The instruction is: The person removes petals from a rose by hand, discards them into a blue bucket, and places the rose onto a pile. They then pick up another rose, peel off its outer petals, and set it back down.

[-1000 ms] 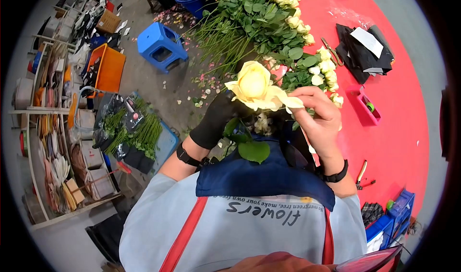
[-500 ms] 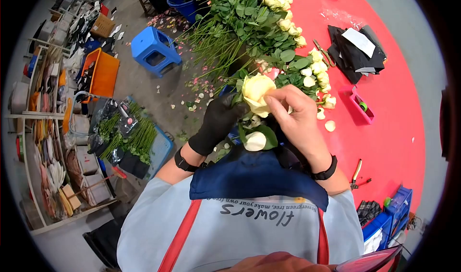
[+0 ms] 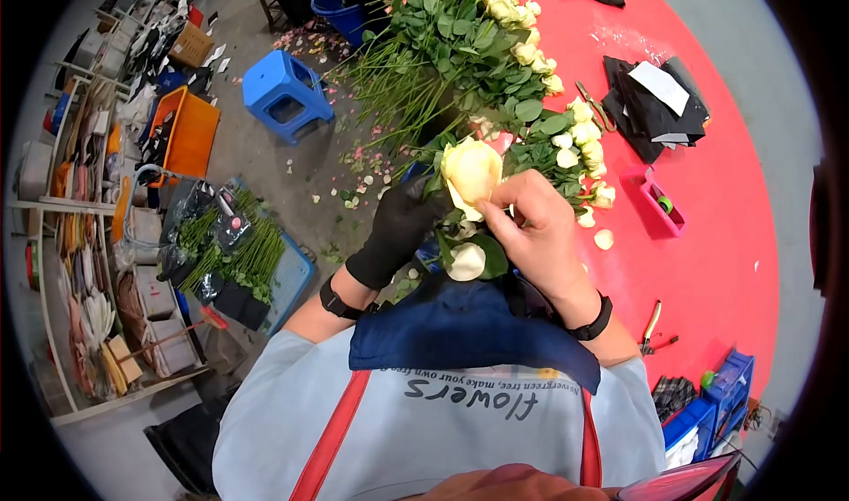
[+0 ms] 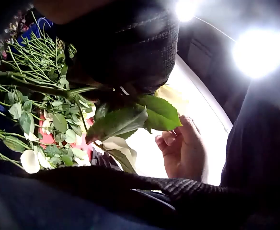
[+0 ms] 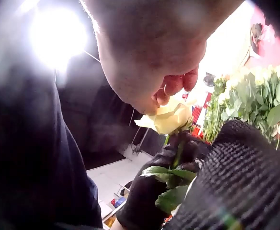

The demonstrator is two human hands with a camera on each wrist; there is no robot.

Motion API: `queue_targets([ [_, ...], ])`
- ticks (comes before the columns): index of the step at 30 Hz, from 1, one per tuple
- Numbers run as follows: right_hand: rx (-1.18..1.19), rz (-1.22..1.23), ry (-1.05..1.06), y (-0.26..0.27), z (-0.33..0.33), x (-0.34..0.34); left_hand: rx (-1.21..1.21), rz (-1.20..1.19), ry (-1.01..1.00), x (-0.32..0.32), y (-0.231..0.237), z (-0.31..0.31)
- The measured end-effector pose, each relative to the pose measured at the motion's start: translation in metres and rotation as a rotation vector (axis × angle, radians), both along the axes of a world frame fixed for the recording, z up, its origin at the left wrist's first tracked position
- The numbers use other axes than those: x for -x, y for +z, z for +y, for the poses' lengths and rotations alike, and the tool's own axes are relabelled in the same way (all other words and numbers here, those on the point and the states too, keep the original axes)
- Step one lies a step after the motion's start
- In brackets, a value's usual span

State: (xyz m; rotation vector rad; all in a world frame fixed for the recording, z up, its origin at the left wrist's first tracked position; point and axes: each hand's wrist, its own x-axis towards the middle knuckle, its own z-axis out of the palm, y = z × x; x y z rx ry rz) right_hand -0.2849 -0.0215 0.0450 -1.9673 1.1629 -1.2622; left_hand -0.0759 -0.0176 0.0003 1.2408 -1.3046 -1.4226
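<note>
A pale yellow rose [image 3: 471,172] is held upright in front of the chest. The left hand [image 3: 400,227], in a black glove, grips its stem just below the bloom; in the right wrist view the gloved fingers [image 5: 176,148] curl round the stem. The bare right hand [image 3: 539,229] pinches an outer petal with thumb and forefinger, and in the right wrist view it covers part of the rose [image 5: 167,118]. Green leaves [image 4: 125,120] hang from the stem in the left wrist view. Beneath the bloom lies a loose white petal [image 3: 466,261].
Many cream roses [image 3: 522,54] with long stems lie along the red table [image 3: 707,262]. On it are black sheets [image 3: 650,103], a pink holder [image 3: 654,205], scissors and pliers [image 3: 652,326]. A blue stool [image 3: 285,94] and orange bin [image 3: 186,137] stand left; cut stems lie on a tray.
Over the last second, the rose has come lower and turned more upright. The right hand has shifted from a drooping outer petal to one closer against the bloom.
</note>
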Motion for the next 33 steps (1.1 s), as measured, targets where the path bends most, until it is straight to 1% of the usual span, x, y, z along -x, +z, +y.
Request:
queue_targets([
  [2, 0.084, -0.044, 0.063, 0.003, -0.001, -0.001, -0.017, -0.001, 0.017, 0.002, 0.005, 0.001],
  [5, 0.117, 0.020, 0.109, 0.003, -0.001, -0.001, 0.035, -0.022, -0.009, 0.007, 0.013, 0.001],
  [8, -0.052, 0.105, 0.067, 0.002, 0.004, 0.000, 0.058, -0.077, -0.050, 0.009, 0.023, 0.004],
  [9, -0.018, 0.146, 0.061, 0.000, 0.003, 0.003, -0.023, -0.055, -0.058, 0.008, 0.021, 0.004],
  [11, 0.014, 0.095, 0.079, -0.004, 0.004, 0.005, -0.180, -0.010, -0.073, 0.003, 0.016, 0.004],
  [13, 0.039, 0.024, 0.081, -0.006, 0.005, 0.006, -0.090, 0.057, -0.111, 0.005, 0.014, 0.005],
  [14, 0.012, 0.006, 0.077, -0.007, 0.005, 0.007, -0.043, 0.091, -0.130, 0.006, 0.014, 0.005],
  [17, -0.058, -0.063, 0.066, -0.007, 0.009, 0.016, -0.296, 0.347, -0.018, 0.010, 0.026, 0.006],
  [20, -0.096, -0.062, 0.083, -0.010, 0.013, 0.028, -0.218, 0.269, 0.023, 0.008, 0.037, 0.006],
  [21, -0.154, 0.028, 0.138, -0.007, 0.015, 0.035, -0.229, 0.379, 0.045, 0.009, 0.034, 0.007],
  [24, -0.225, 0.009, 0.258, 0.007, 0.018, 0.041, -0.262, 0.365, 0.036, 0.006, 0.032, 0.006],
  [25, -0.163, -0.036, 0.182, 0.008, 0.017, 0.040, -0.258, 0.349, 0.046, 0.006, 0.030, 0.006],
  [27, -0.116, -0.024, 0.045, 0.008, 0.011, 0.035, -0.252, 0.317, 0.060, 0.009, 0.026, 0.007],
  [28, -0.092, -0.019, -0.025, 0.008, 0.007, 0.031, -0.225, 0.209, 0.030, 0.010, 0.027, 0.006],
  [30, -0.096, -0.046, 0.007, 0.010, 0.001, 0.020, -0.171, -0.007, -0.030, 0.010, 0.029, 0.005],
  [32, -0.081, -0.029, 0.081, 0.002, -0.002, 0.012, -0.145, 0.047, -0.060, 0.013, 0.020, 0.007],
  [33, -0.035, 0.010, 0.104, -0.005, -0.001, 0.011, -0.133, 0.074, -0.071, 0.014, 0.018, 0.007],
])
